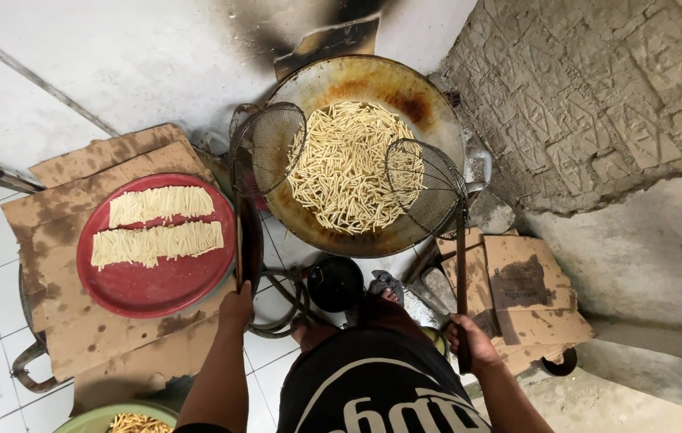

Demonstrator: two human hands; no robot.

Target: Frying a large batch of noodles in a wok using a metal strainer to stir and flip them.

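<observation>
My left hand (235, 307) grips the long handle of a wire mesh skimmer (268, 147), whose basket rests over the left rim of a large wok (434, 104). In my right hand (472, 341) is the handle of a second mesh skimmer (425, 186), held above the wok's right side. The wok is full of pale yellow strips frying in oil (345, 164). To its left stands a round red tray (166, 282) bearing two rows of uncooked strips (157, 224).
The red tray sits on oil-stained cardboard (76, 321). More cardboard (533, 297) lies to the right. A black gas regulator and hose (333, 282) sit below the wok. A green bowl with strips (121, 420) is at the bottom left. A rough stone wall (597, 96) rises right.
</observation>
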